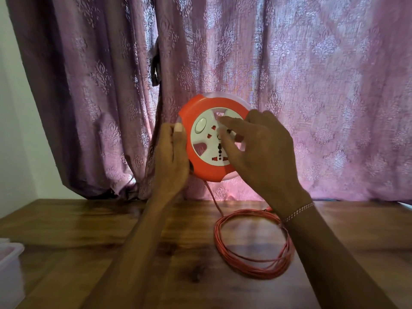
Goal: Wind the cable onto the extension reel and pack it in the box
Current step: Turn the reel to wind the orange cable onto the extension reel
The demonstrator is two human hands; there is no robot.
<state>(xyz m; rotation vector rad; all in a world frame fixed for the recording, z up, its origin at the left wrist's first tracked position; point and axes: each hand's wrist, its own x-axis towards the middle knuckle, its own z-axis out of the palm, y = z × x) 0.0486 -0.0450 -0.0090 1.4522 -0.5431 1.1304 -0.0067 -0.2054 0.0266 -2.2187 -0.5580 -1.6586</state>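
Note:
A round orange extension reel [201, 168] with a white socket face is held up in the air in front of the curtain. My left hand [172, 157] grips its left rim, thumb on the front edge. My right hand [256, 148] lies over the white centre with its fingers spread and blurred, touching the face. An orange cable [253, 265] drops from the reel's underside and lies in a loose coil of several loops on the wooden table [89, 230], right of centre, partly under my right forearm.
A purple patterned curtain [289, 74] hangs right behind the table's far edge. A white plastic box [10, 270] stands at the table's left edge, only partly in view. A white wall fills the far left.

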